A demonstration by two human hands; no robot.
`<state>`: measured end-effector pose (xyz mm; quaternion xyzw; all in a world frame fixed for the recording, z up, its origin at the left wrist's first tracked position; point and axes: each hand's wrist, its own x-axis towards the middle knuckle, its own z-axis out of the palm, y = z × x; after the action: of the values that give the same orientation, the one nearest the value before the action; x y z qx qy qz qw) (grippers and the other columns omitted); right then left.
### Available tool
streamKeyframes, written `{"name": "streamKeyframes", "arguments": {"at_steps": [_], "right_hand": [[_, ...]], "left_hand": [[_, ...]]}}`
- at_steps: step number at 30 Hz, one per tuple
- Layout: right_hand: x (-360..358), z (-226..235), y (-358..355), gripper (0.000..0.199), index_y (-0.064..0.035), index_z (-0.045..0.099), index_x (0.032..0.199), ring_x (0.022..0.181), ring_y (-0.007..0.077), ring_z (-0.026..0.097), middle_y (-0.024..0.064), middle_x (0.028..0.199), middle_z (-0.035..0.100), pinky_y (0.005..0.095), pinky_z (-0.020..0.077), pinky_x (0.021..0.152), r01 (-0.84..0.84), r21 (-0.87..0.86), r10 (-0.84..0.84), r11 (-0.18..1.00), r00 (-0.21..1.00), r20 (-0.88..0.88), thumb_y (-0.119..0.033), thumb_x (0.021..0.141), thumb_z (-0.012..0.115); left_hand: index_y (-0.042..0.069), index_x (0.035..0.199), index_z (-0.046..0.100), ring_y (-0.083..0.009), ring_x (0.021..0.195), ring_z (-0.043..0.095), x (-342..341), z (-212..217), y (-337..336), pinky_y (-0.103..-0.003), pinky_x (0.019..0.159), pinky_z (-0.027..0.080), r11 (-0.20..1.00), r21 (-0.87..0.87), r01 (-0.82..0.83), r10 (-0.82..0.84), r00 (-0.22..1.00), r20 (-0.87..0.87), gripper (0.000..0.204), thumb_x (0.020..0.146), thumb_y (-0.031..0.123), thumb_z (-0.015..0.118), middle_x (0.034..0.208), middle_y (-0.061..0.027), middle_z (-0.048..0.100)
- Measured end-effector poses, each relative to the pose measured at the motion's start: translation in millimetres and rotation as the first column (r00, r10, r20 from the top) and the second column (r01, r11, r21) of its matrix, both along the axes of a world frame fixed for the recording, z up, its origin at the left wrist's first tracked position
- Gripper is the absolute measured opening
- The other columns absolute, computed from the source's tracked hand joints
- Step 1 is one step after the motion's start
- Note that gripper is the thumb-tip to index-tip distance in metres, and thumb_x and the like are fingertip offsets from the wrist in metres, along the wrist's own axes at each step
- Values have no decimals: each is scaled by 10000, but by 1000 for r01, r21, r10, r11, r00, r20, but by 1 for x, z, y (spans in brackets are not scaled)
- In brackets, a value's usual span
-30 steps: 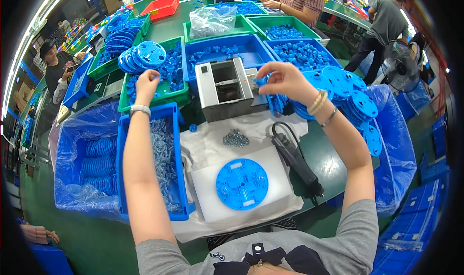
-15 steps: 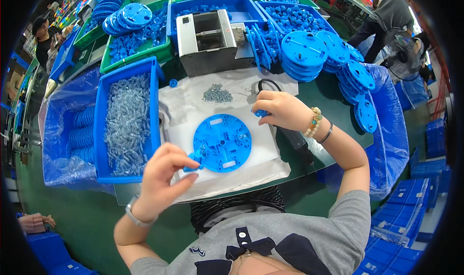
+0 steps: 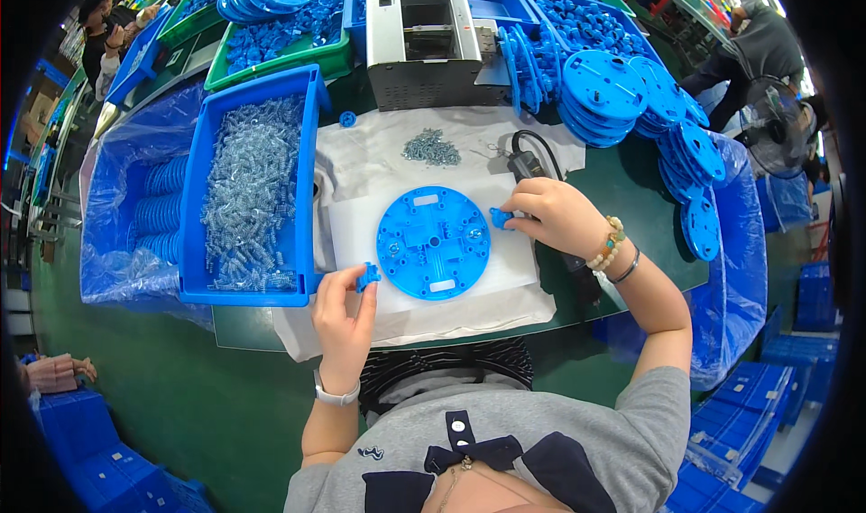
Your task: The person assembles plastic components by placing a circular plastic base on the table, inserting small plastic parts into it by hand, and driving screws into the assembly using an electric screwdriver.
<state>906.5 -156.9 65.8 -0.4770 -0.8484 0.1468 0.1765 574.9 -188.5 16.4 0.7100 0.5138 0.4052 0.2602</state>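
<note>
A round blue plastic disc [image 3: 434, 243] with moulded ribs and slots lies flat on a white sheet. Two small coiled springs sit on it, one near its left side and one near its right. Just left of the disc, my left hand [image 3: 345, 319] pinches a small blue plastic part [image 3: 367, 277] between thumb and fingers. On the other side, my right hand [image 3: 555, 213] grips a similar small blue part [image 3: 500, 218] at its fingertips. Both parts are held clear of the disc.
A small heap of screws [image 3: 431, 147] lies behind the disc. At left stands a blue bin of springs [image 3: 308, 134]. A grey metal machine [image 3: 424, 84] stands at the back. Stacked blue discs [image 3: 603, 84] and a dark corded power tool [image 3: 582, 278] are at right.
My left hand has turned more upright, its blue part now plainly visible beside the disc. My right hand has shifted slightly closer to me. The whole view has moved a little.
</note>
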Motion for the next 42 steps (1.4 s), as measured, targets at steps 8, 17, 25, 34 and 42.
{"name": "streamKeyframes", "arguments": {"at_steps": [8,17,25,34,42], "right_hand": [[-18,14,-5,151,-67,697,890,728,251,615,70,803,631,352,502,629,44,7,-43,999,992,-117,-128,767,758],[-38,3,0,126,-88,668,834,754,244,626,52,859,633,359,513,671,-26,115,37,993,995,-94,-175,774,737],[-38,2,6,102,-79,658,825,811,238,622,50,886,617,364,510,737,-105,28,106,994,994,-20,-164,795,705],[-43,14,14,89,-91,624,735,769,199,606,20,811,591,351,502,706,-241,42,227,970,951,210,-149,766,684],[-50,15,8,46,-116,616,706,751,171,597,-1,780,579,325,469,728,-258,143,202,956,927,317,-119,731,655]], "left_hand": [[2,1100,634,-295,851,569,2,-4,-12,-413,826,418,995,88,-39,58,970,-236,225,880,46,640,911,-124,631],[-25,1128,609,-310,1068,503,5,-21,-16,-425,935,394,988,145,-61,96,964,-249,223,925,63,580,1147,-153,548],[-16,1098,613,-308,1061,508,8,-16,-17,-421,947,386,988,123,-88,110,976,-188,271,864,102,679,1128,-139,568],[-14,1066,612,-299,1046,512,11,-20,-18,-420,939,388,984,115,-134,153,972,-175,228,863,74,669,1099,-134,584],[-34,1093,607,-249,995,544,8,-25,-26,-358,855,454,987,97,-129,132,991,-21,208,896,33,614,1099,-134,562]]}}
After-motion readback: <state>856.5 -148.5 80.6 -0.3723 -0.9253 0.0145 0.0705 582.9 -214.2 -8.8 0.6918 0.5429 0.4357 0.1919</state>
